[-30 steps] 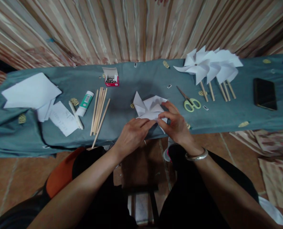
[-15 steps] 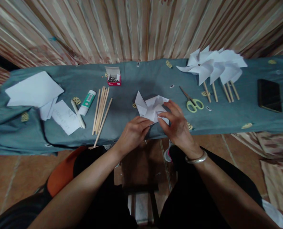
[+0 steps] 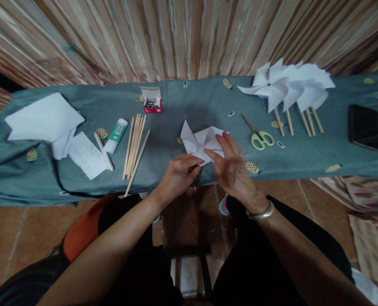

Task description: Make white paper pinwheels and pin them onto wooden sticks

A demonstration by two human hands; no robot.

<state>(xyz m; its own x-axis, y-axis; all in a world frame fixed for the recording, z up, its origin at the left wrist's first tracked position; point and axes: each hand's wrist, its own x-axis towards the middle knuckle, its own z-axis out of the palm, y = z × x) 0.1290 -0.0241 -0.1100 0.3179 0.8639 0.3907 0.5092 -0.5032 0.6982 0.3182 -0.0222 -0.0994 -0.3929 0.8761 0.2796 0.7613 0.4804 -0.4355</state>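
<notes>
A white paper pinwheel (image 3: pixel 201 142), partly folded, lies on the cloth near the table's front edge. My left hand (image 3: pixel 180 172) pinches its lower edge between thumb and fingers. Over its right side, my right hand (image 3: pixel 231 165) presses with the fingertips, one finger reaching toward the middle where folded paper meets. The right fingers cover part of the paper's right blades. One blade at the upper left stands up in a point. Green-handled scissors (image 3: pixel 261 139) lie a little to the right of my right hand.
Left of the pinwheel are wooden sticks (image 3: pixel 133 146), a glue stick (image 3: pixel 116 136), a white pen (image 3: pixel 103 151) and paper sheets (image 3: pixel 45 117). Behind stands a red box of metal pins (image 3: pixel 152 102). Finished pinwheels (image 3: pixel 292 87) and a black phone (image 3: pixel 364 127) lie at right.
My right hand has shifted slightly left, its fingers reaching farther over the paper and pressing near the middle. The paper's right side lies folded further in. My left hand keeps its pinch.
</notes>
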